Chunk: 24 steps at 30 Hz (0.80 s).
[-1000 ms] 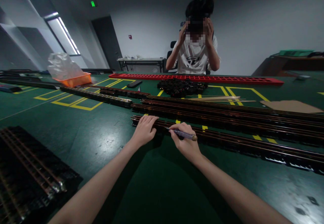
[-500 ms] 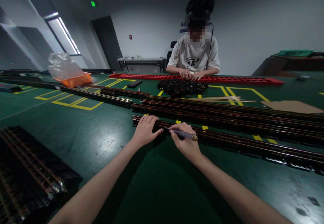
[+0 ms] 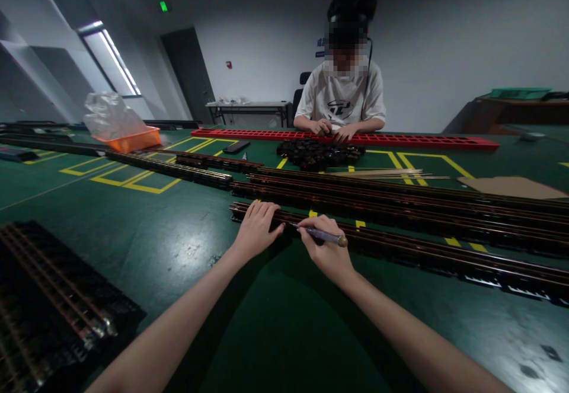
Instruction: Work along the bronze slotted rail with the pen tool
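Observation:
My left hand (image 3: 256, 226) lies across the left end of the nearest long black strip with copper-coloured rods (image 3: 400, 249). Its fingers reach over the strip's far side while the thumb stays on the near side, gripping it. In my right hand (image 3: 328, 249) is a pen-like tool (image 3: 322, 235) with a greyish-purple barrel and a dull gold end cap. Thumb and fingers pinch it near its thin tip. That tip points left at the strip, just right of my left thumb; whether it touches, I cannot tell.
More rodded black strips (image 3: 377, 203) lie behind. A co-worker (image 3: 340, 96) sits opposite, hands at a red slotted rail (image 3: 427, 140), by a heap of black parts (image 3: 317, 153). Thin sticks (image 3: 382, 173), cardboard (image 3: 511, 187), an orange basket (image 3: 133, 140) and strips at left (image 3: 53, 304) lie around.
My left hand has barely shifted, and my right hand keeps its place with the tool. Across the table, the co-worker's hands have moved slightly at the red rail.

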{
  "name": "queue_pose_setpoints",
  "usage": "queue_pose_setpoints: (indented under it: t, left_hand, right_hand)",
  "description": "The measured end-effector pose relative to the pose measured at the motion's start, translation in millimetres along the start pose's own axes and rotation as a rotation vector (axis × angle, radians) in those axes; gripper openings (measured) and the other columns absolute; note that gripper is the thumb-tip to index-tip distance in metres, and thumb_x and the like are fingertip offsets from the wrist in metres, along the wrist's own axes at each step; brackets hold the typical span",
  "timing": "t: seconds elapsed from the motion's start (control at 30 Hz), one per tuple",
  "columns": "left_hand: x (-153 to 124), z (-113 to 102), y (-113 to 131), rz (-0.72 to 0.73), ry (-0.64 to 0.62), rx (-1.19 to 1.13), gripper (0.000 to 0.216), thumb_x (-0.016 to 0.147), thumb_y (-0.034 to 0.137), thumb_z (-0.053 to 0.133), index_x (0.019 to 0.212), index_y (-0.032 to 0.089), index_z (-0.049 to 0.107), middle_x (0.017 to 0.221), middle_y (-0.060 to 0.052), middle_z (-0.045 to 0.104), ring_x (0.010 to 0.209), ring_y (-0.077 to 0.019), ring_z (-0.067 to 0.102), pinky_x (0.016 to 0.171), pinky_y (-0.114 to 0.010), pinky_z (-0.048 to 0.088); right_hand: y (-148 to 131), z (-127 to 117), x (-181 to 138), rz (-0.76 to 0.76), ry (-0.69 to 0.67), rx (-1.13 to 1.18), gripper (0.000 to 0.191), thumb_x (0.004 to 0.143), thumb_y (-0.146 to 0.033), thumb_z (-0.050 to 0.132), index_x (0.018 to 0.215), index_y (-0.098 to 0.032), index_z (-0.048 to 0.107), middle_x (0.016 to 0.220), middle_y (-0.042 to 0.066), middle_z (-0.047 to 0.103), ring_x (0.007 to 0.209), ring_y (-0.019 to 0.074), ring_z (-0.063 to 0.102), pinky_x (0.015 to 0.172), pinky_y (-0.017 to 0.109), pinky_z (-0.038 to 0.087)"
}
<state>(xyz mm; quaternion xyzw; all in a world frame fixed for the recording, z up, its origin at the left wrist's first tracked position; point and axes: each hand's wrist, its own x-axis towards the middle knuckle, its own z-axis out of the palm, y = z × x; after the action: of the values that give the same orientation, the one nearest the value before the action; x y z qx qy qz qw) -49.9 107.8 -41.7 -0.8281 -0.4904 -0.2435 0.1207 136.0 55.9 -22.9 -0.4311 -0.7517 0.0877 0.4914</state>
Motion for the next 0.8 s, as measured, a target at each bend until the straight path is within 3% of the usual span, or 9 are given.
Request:
queue_pose_setpoints:
  t: [0.53, 0.8]
  left_hand:
    - [-0.1, -2.7, 1.1, 0.020, -0.015, 0.000, 0.029, 0.085, 0.019, 0.045, 0.113, 0.019, 0.052, 0.113, -0.007, 0.061, 0.111, -0.0231, 0.051, 0.110, -0.045, 0.028]
    - [1.2, 1.2, -3.3, 0.003, -0.051, -0.047, 0.027, 0.083, 0.019, 0.047, 0.109, 0.019, 0.052, 0.112, -0.007, 0.060, 0.109, -0.0241, 0.050, 0.105, -0.045, 0.033]
  right_hand:
    - [0.4, 1.1, -0.7, -0.008, 0.034, -0.026, 0.010, 0.085, -0.021, 0.053, 0.078, -0.022, 0.060, 0.078, 0.003, 0.068, 0.075, 0.0193, 0.061, 0.072, 0.035, 0.044]
    - [1.7, 1.5, 0.0, 0.012, -0.024, -0.009, 0.010, 0.085, -0.021, 0.053, 0.079, -0.023, 0.061, 0.079, 0.002, 0.068, 0.076, 0.0194, 0.061, 0.072, 0.035, 0.043]
